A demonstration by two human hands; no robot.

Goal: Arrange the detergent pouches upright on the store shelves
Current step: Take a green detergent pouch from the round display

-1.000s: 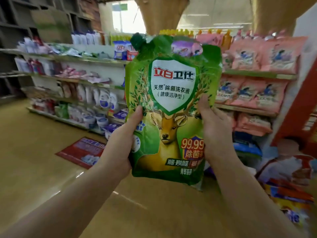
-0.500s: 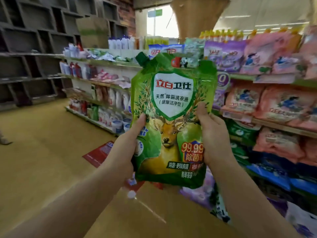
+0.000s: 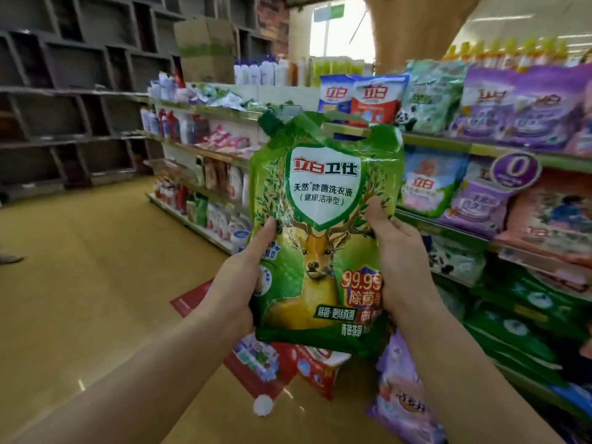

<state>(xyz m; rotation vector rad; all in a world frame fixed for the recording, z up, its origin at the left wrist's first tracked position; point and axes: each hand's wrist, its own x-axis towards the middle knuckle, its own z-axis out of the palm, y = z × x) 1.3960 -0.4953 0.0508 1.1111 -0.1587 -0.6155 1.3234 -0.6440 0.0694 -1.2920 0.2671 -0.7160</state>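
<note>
A green detergent pouch [image 3: 323, 200] with a deer picture, a white shield label and a green spout cap at its top left is held upright in mid-air in front of me. My left hand [image 3: 243, 280] grips its left edge and my right hand [image 3: 394, 261] grips its right edge, thumbs on the front. Behind it, to the right, run the store shelves [image 3: 474, 150], stocked with purple pouches [image 3: 519, 107], pink pouches [image 3: 554, 216], and green pouches [image 3: 525, 302] lying on a lower level.
A red pouch [image 3: 317, 370] and a purple pouch [image 3: 400, 398] lie on the yellow floor [image 3: 80, 299] below my hands, beside a red floor sticker and a white cap. Dark empty wall shelving [image 3: 73, 100] fills the left. More stocked shelves [image 3: 198, 149] stretch down the aisle.
The view has swung to the right along the shelves, bringing purple and green pouches into sight. Both hands keep the same hold on the green pouch, which stays upright.
</note>
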